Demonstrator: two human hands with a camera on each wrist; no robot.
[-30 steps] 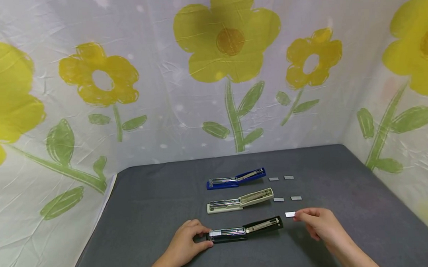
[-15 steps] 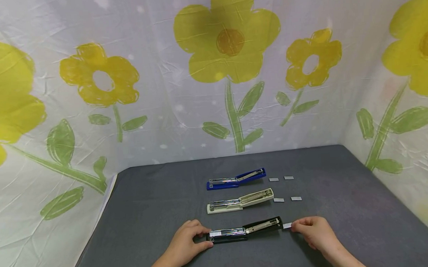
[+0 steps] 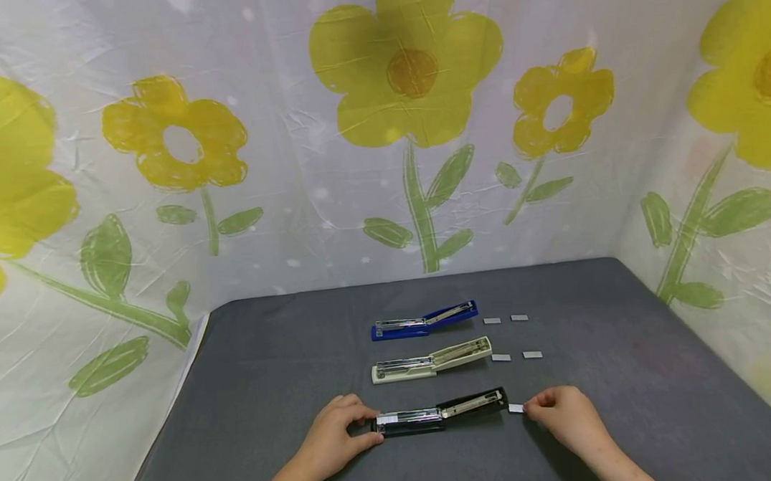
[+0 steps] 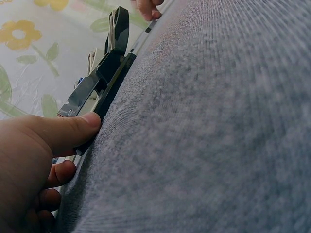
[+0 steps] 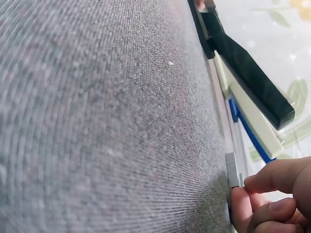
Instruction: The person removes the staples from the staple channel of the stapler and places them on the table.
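A black stapler [image 3: 409, 421] lies opened out on the grey table, its top arm tilted up at the right. My left hand [image 3: 338, 433] grips the left end of its base, thumb on the near side, as the left wrist view [image 4: 34, 150] also shows. Just beyond the raised arm's tip, my right hand [image 3: 568, 419] pinches one end of a small silver strip of staples [image 3: 515, 408]. In the right wrist view, that strip of staples [image 5: 232, 170] is low over the cloth, between thumb and finger.
Behind stand a cream stapler [image 3: 404, 370] and a blue stapler [image 3: 400, 329], both opened out likewise. Two staple strips [image 3: 501, 357] lie right of the cream one, and two more strips [image 3: 492, 320] right of the blue one. A flowered cloth wall [image 3: 293, 201] encloses the table.
My right hand has moved left and nearer to me, bringing the staple strip beside the black stapler's raised tip; it has hardly moved in the last half second. My left hand has stayed put.
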